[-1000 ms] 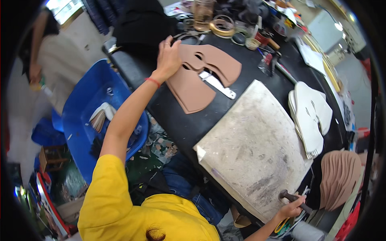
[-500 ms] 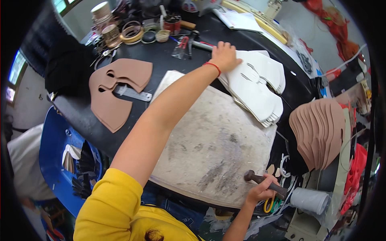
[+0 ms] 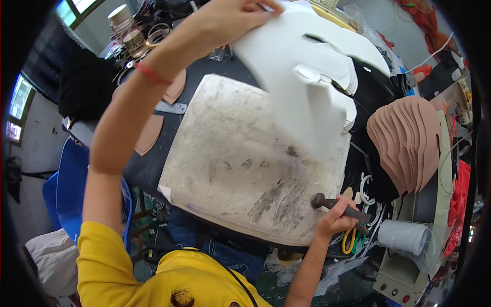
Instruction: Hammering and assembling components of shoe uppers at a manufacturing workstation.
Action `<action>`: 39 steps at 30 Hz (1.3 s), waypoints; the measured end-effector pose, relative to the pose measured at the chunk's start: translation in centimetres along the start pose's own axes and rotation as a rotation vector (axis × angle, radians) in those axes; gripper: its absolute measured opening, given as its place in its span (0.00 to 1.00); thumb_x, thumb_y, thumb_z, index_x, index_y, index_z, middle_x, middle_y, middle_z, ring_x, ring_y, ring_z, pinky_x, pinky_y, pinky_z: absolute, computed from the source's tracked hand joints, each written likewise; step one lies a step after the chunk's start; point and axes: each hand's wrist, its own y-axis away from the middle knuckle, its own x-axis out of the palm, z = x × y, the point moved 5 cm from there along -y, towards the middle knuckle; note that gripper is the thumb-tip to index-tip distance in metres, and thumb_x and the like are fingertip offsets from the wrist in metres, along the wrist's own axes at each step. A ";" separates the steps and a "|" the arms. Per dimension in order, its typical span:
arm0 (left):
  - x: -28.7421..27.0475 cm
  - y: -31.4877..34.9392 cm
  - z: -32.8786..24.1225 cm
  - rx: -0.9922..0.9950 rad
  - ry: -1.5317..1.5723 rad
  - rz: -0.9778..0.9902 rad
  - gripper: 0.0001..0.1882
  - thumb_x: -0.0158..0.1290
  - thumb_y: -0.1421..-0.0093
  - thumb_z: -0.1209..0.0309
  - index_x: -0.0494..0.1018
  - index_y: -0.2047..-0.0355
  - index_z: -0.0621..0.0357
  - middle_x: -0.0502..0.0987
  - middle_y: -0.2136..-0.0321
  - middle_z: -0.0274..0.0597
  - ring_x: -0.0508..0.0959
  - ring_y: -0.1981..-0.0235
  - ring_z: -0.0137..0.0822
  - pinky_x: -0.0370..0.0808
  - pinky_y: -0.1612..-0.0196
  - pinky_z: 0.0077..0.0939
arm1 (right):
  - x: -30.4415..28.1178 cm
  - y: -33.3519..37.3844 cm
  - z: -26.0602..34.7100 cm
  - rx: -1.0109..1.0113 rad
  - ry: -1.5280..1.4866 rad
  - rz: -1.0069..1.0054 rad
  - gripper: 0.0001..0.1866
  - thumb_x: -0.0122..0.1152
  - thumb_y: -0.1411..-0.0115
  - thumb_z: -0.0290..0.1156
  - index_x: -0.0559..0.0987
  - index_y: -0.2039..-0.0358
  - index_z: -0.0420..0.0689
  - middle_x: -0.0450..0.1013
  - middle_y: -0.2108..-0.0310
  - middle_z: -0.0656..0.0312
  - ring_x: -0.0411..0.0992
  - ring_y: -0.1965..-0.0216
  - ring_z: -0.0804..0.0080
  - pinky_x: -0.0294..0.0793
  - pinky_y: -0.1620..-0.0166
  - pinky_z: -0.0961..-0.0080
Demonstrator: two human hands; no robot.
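white foam sheet (image 3: 307, 77), cut to a pattern, hangs lifted above the stained work board (image 3: 245, 158), pinched at its top edge by the left hand (image 3: 230, 15). right hand (image 3: 335, 220) is wrapped around a dark metal punch (image 3: 340, 205) at the board's near corner on the dark surface (image 3: 373, 92).

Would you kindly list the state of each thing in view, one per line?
Left hand: raised, pinching the white sheet.
White sheet: lifted off the white stack, hanging over the board.
White stack: lying flat on the table.
Right hand: closed on the hammer.
Hammer: held low, head at the board's edge.
Board: flat, stained, bare.
Brown stack: fanned, untouched.
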 end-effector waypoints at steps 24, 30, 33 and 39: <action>13.3 19.4 -0.7 0.418 0.005 0.329 0.04 0.53 0.49 0.70 0.76 0.71 0.51 0.70 0.54 0.40 0.66 0.48 0.43 0.59 0.44 0.41 | 0.3 1.1 7.9 -0.042 -0.288 0.400 0.15 0.43 0.45 0.33 0.73 0.85 0.44 0.69 0.84 0.64 0.64 0.80 0.70 0.58 0.62 0.71; 14.2 17.0 -1.3 0.072 -0.139 0.618 0.05 0.55 0.55 0.72 0.76 0.74 0.50 0.70 0.60 0.40 0.65 0.52 0.42 0.59 0.48 0.38 | 0.9 -1.1 12.4 -0.177 -0.626 0.600 0.17 0.42 0.46 0.34 0.71 0.88 0.43 0.67 0.86 0.65 0.61 0.81 0.71 0.59 0.65 0.70; 14.3 18.7 -0.6 0.161 0.007 0.335 0.06 0.55 0.56 0.72 0.75 0.74 0.50 0.70 0.60 0.40 0.65 0.52 0.41 0.59 0.49 0.40 | 3.8 -0.7 12.7 -0.349 -0.522 0.515 0.16 0.41 0.47 0.34 0.69 0.89 0.44 0.65 0.88 0.65 0.59 0.86 0.72 0.58 0.66 0.70; 11.6 18.5 0.5 0.047 -0.117 0.354 0.06 0.56 0.56 0.71 0.74 0.74 0.51 0.70 0.58 0.37 0.66 0.51 0.40 0.58 0.50 0.40 | 3.6 -1.1 13.3 -0.372 -0.567 0.666 0.15 0.45 0.49 0.34 0.69 0.90 0.46 0.63 0.90 0.66 0.59 0.88 0.70 0.58 0.69 0.73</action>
